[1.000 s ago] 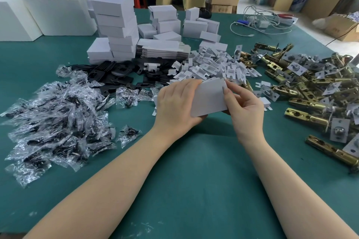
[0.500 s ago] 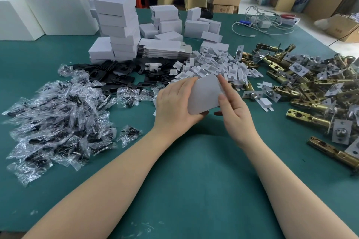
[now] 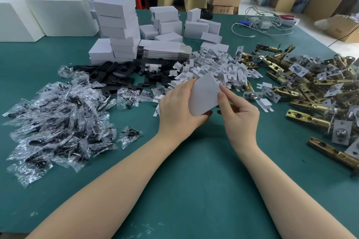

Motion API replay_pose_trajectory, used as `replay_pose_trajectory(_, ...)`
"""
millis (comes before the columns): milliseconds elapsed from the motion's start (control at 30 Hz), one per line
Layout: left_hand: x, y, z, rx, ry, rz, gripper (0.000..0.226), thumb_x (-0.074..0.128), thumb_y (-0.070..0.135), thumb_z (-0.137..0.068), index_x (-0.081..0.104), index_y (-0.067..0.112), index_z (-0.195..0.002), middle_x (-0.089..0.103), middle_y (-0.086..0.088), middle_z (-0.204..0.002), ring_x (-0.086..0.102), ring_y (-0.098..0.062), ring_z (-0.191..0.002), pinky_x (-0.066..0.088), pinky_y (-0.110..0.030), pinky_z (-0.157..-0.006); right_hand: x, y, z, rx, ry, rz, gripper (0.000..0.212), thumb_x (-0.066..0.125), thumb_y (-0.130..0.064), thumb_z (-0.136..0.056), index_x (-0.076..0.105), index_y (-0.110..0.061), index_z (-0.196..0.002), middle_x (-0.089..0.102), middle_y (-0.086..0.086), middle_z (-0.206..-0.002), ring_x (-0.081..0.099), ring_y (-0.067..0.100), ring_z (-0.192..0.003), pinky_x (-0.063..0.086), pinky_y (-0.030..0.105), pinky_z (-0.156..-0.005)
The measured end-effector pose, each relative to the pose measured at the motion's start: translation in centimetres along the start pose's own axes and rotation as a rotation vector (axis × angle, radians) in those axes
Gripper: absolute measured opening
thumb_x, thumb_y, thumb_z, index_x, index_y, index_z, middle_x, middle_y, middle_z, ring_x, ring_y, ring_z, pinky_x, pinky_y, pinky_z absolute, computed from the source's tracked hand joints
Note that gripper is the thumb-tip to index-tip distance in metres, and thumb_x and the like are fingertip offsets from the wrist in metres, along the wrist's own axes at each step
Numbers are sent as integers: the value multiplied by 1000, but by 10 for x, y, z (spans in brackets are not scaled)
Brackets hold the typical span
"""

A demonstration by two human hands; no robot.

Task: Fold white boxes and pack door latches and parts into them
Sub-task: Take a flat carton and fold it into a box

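A small white box (image 3: 204, 96) is held above the green table (image 3: 194, 180), tilted with one corner pointing up. My left hand (image 3: 177, 106) grips its left side, fingers curled round it. My right hand (image 3: 239, 111) pinches its right edge with thumb and fingertips. Brass door latches (image 3: 310, 91) lie heaped at the right. Small white card inserts (image 3: 215, 64) are piled just behind the box. Clear bags of black parts (image 3: 58, 118) spread at the left, and black plates (image 3: 120, 75) lie behind them.
A stack of folded white boxes (image 3: 118, 23) and a pile of flat box blanks (image 3: 163, 50) stand at the back centre. Large white foam blocks (image 3: 44, 17) sit at the back left. Cables (image 3: 260, 25) lie at the back right; cardboard cartons stand beyond the table.
The box has turned from lying nearly flat to tilted with a corner up. My right hand moved from its top right edge down to its right side. My left hand stayed in place.
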State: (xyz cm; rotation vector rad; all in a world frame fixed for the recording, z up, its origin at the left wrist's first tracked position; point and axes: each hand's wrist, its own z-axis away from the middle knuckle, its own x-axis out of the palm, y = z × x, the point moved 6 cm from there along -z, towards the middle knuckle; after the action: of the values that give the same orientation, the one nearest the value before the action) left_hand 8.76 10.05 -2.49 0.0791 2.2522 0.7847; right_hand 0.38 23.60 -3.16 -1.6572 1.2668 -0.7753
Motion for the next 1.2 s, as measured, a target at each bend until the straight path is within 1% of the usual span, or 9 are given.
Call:
replay_pose_trajectory(200,3,6,1,54,-41,8,85,82,42,-64,50,15,-137,58,-2,-133,54,-26,-121,39,-44,-100,9,4,-2,29,-169,27,42,63,-24,-95,55,-59,-116,41,-14,-57,31,4,-51,31,13,-51)
replay_pose_trajectory(300,4,9,3,101,-104,-1,87,80,43,-66,48,13,-141,56,-4,-137,52,-26,-124,37,-42,-102,8,5,-7,53,-217,63,44,64,-26,-94,52,-61,-117,56,-19,-69,40,3,-54,37,13,-55)
replay_pose_trajectory(467,10,10,6,121,-308,100,87,62,66,-73,31,35,-149,45,13,-147,42,-3,-127,39,-26,-97,-25,17,-24,204,78,14,15,65,-32,-91,69,-45,-98,59,-10,-82,57,21,-75,56,43,-71)
replay_pose_trajectory(600,17,8,11,167,-517,249,99,73,72,-59,28,49,-144,32,28,-148,28,18,-127,26,-15,-104,-50,36,-31,385,277,-156,8,65,-27,-89,71,-31,-90,57,-4,-78,57,15,-75,52,37,-66)
replay_pose_trajectory(700,20,7,10,247,-508,276,85,85,48,-64,47,39,-140,42,21,-146,31,13,-130,27,-12,-110,-53,48,-31,485,317,-217,7,61,-23,-87,68,-22,-85,60,-6,-70,55,19,-75,44,28,-59)
replay_pose_trajectory(833,9,4,4,216,-247,400,44,81,16,-75,65,27,-114,60,28,-110,56,7,-95,48,-16,-82,-36,44,-33,450,120,-110,24,52,-31,-97,65,-16,-83,62,-2,-73,57,12,-69,41,25,-60)
replay_pose_trajectory(933,1,3,1,93,-166,628,37,83,23,-71,65,39,-99,65,16,-101,63,-9,-91,54,-27,-77,-26,37,-28,347,29,127,48,39,-46,-101,70,-13,-84,68,3,-84,61,4,-75,44,23,-70)
replay_pose_trajectory(1033,4,-5,-1,-137,-174,845,30,79,30,-74,62,37,-97,70,7,-97,68,-18,-91,56,-34,-77,-11,31,-18,248,-115,279,69,30,-51,-103,61,9,-92,65,27,-98,56,29,-80,39,28,-69)
replay_pose_trajectory(1200,7,-17,-3,-202,-165,785,24,73,35,-79,58,34,-98,70,18,-90,67,-3,-86,50,-17,-74,12,15,-2,76,-311,256,67,26,-54,-100,60,4,-96,65,21,-95,54,18,-79,42,21,-70)
